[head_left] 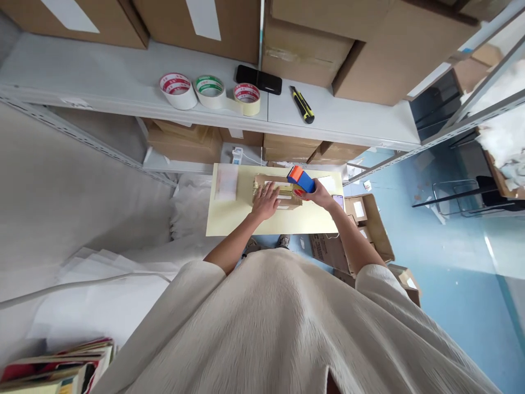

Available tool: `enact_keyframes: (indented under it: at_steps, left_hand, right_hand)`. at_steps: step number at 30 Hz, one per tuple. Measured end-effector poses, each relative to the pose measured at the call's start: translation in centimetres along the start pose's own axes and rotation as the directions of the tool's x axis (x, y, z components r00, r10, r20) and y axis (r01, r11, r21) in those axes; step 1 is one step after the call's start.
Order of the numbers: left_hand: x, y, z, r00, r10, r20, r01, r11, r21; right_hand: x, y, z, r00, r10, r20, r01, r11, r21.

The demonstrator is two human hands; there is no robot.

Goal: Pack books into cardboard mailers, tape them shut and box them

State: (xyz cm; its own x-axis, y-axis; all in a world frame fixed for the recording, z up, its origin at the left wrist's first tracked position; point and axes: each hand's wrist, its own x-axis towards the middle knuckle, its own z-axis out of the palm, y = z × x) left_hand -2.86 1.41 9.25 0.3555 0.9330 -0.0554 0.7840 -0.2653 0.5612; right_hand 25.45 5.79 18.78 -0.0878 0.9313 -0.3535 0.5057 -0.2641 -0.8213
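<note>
A small cardboard box (290,202) lies on the pale yellow table (229,221), with a strip of shiny tape along its top. My left hand (266,202) rests flat on the box's left part, fingers stretched out. In my right hand (321,196) is a blue and orange tape dispenser (301,179), held over the box's right end. A red-cored roll of tape shows beneath the dispenser, close to the cardboard. Whether the tape is touching the box there is hard to make out.
On the grey shelf (135,68) above sit tape rolls (179,91), a black phone (258,79) and a yellow utility knife (302,104). Large cartons (303,57) stand behind them. An open carton (379,232) is on the floor at the right. White packing sheets (110,295) lie left.
</note>
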Motion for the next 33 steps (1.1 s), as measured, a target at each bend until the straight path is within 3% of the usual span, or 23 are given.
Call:
enact_keyframes:
  at_steps: [4,7,11,14,17,21,24,31,33]
  left_hand:
    - [0.5,-0.4,-0.3,0.998,-0.018,-0.053,0.012,0.994,-0.111]
    - [1.4,-0.8,-1.0,0.99,-0.091,-0.112,0.05,0.946,-0.32]
    - [3.7,-0.7,-2.5,0.926,-0.336,-0.172,0.129,0.712,-0.69]
    - [5.6,0.3,-3.7,0.898,-0.422,-0.124,0.134,0.532,-0.836]
    - [7.0,1.6,-4.6,0.905,-0.421,-0.055,0.146,0.431,-0.891]
    - [7.6,2.4,-5.2,0.891,-0.452,-0.039,0.176,0.423,-0.889]
    - [7.2,1.8,-5.4,0.854,-0.518,-0.051,0.213,0.437,-0.874]
    - [5.1,-0.3,-5.9,0.789,-0.614,-0.025,0.241,0.346,-0.907]
    - [4.4,-1.4,-6.4,0.752,-0.659,-0.033,0.246,0.326,-0.913]
  right_hand:
    - [0.9,-0.7,1.3,0.999,0.029,0.02,-0.026,0.99,-0.142]
    - [1.1,-0.5,1.2,1.0,0.028,0.006,-0.027,0.977,-0.21]
    - [1.1,-0.4,1.0,1.0,0.025,-0.003,-0.025,0.963,-0.27]
    - [1.1,-0.3,1.0,1.0,0.014,-0.002,-0.014,0.958,-0.288]
    - [1.2,-0.3,1.2,1.0,-0.007,0.012,0.011,0.951,-0.31]
    - [1.0,-1.0,1.1,0.999,-0.028,0.038,0.04,0.932,-0.361]
    - [0.7,-2.4,1.0,0.995,-0.067,0.078,0.095,0.889,-0.449]
    - [1.1,-5.9,1.8,0.977,-0.024,0.21,0.164,0.715,-0.679]
    - [1.3,-6.5,2.1,0.969,-0.025,0.244,0.197,0.677,-0.71]
